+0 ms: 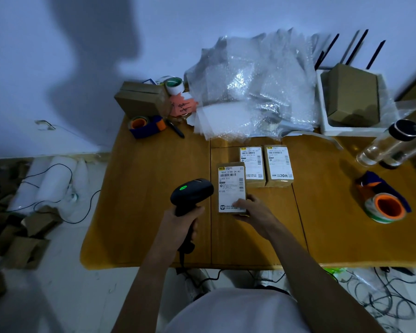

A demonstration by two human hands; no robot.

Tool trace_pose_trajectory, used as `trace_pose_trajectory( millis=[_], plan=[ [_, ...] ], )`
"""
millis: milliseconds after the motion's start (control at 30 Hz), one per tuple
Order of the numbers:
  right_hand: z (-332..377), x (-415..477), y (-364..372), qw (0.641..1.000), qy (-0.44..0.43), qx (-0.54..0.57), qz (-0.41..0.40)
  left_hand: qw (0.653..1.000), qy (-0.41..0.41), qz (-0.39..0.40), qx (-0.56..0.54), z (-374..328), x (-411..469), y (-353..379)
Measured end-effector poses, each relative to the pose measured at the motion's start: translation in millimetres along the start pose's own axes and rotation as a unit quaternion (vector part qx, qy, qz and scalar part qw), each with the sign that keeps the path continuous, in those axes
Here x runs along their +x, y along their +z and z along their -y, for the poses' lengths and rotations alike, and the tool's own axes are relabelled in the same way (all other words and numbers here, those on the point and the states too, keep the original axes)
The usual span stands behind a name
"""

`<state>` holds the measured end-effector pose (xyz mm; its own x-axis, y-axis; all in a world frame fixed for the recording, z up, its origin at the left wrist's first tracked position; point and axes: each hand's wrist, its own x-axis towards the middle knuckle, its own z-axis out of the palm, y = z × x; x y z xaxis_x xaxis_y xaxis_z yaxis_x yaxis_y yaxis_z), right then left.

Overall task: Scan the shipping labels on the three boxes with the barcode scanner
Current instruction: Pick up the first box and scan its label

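The nearest box (pixel 232 187) lies label-up at centre frame on the wooden table (pixel 154 188), the other two boxes (pixel 265 165) just behind it, side by side. The right hand (pixel 252 210) presses flat on its near edge; the left hand (pixel 181 221) is wrapped around the barcode scanner (pixel 191 194), whose green lamp is lit. Good practice: steady the box, aim the scanner head squarely at the upper barcode, and keep fingers off the label.

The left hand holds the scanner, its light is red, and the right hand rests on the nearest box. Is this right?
One detail is wrong: the head view shows the light on the scanner is green, not red. The left hand holds the scanner and the right hand rests on the nearest box.
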<state>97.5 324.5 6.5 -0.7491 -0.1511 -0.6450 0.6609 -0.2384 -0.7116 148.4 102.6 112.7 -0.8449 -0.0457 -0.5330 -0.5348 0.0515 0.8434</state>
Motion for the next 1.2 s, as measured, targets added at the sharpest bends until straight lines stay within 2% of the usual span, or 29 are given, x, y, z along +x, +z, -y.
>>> trace_pose_trajectory(
  millis=[167,367,633,867,1033,1200],
  plan=[
    [5,7,9,0.999,-0.022,0.016,0.027,1.000,-0.001,0.003,0.000,1,3,-4],
    [19,16,27,1.000,-0.026,0.011,-0.003,1.000,-0.009,0.005,0.000,1,6,-8],
    [32,46,53,0.998,0.018,0.057,-0.018,1.000,-0.022,0.009,-0.002,0,11,-9],
    [36,68,51,0.992,0.046,0.098,-0.060,1.000,-0.029,0.002,-0.013,-3,16,-11],
    [30,78,48,0.993,0.060,0.077,-0.065,0.999,-0.031,0.003,-0.018,-6,21,-10],
    [29,81,48,0.986,0.077,0.121,-0.081,0.999,-0.031,-0.006,-0.008,-7,25,-7]
  ],
)
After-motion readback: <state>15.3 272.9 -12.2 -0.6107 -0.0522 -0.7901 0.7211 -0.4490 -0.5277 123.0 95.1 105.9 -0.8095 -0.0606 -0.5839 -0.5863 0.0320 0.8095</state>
